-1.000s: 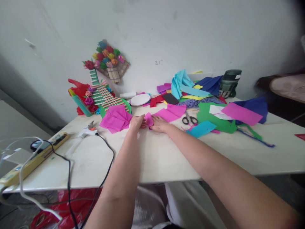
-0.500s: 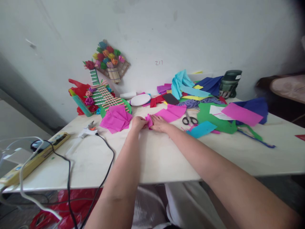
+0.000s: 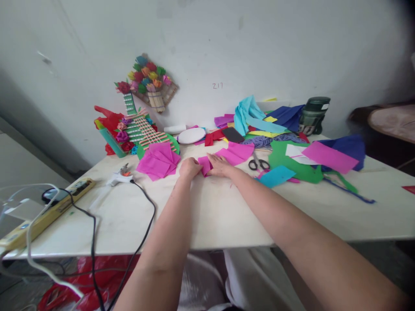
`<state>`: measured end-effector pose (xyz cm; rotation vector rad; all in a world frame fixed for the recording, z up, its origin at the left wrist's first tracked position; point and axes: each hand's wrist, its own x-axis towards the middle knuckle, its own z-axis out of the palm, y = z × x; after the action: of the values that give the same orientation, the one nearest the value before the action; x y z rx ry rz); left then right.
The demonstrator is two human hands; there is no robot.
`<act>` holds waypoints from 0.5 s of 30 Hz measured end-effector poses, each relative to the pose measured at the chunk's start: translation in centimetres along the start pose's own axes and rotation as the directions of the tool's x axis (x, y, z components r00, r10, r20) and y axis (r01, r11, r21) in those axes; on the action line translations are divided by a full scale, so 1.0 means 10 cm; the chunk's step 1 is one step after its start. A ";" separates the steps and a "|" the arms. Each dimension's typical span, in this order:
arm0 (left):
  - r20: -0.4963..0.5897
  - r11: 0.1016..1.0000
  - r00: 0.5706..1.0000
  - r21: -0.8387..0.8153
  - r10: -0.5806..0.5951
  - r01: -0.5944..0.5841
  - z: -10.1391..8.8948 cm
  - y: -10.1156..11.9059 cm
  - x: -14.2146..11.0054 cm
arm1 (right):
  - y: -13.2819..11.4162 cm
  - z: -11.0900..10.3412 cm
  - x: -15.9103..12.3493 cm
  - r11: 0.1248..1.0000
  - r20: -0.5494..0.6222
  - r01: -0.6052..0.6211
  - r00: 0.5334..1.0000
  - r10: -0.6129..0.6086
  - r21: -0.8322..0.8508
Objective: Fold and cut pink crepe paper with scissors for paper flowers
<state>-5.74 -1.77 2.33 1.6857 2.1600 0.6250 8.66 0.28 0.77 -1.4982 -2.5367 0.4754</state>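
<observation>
A small piece of magenta crepe paper (image 3: 204,165) lies on the table between my two hands. Its left edge is pinched in the closed fingers of my left hand (image 3: 189,167); the fingertips are partly hidden. On its right side my right hand (image 3: 221,166) rests with fingers stretched out, pressing the paper down. Beyond my right hand spreads a longer magenta strip (image 3: 239,152). To the left of my left hand sits a stack of magenta paper pieces (image 3: 158,162). Black-handled scissors (image 3: 258,164) lie to the right of my right hand.
A hot glue gun (image 3: 119,178) and a yellow power strip (image 3: 55,211) with trailing cables occupy the left. Behind stand a flower-decorated guitar model (image 3: 145,129) and a white oval disc (image 3: 191,135). Coloured paper (image 3: 295,168), a phone (image 3: 233,134) and a dark bottle (image 3: 314,115) are at the right.
The magenta piece was curled up, then bunched between my hands; now it lies flatter. My left fingers have closed from a looser pose, and my right hand has shifted slightly right.
</observation>
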 end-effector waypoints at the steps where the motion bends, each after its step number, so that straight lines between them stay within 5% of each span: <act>1: -0.003 1.000 1.000 0.013 -0.003 0.003 -0.01 0.01 -0.01 | 0.00 -0.02 -0.01 1.000 0.012 0.011 1.000 -0.011 0.017; 7: -0.004 0.999 1.000 0.033 -0.026 0.026 -0.02 0.02 -0.02 | 0.07 -0.15 -0.07 0.973 0.026 0.079 0.996 -0.087 0.217; 11: 0.004 0.999 1.000 0.039 -0.026 0.026 -0.02 0.03 -0.02 | 0.20 -0.16 -0.07 0.875 -0.071 0.127 0.992 -0.106 0.466; 15: 0.005 0.999 1.000 0.047 -0.026 0.026 -0.02 0.03 -0.02 | 0.23 -0.13 -0.03 0.872 -0.153 0.132 0.986 -0.066 0.472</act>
<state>-5.53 -1.95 2.64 1.6782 2.2060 0.5658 11.07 1.29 1.21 -1.1636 -2.1593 0.8822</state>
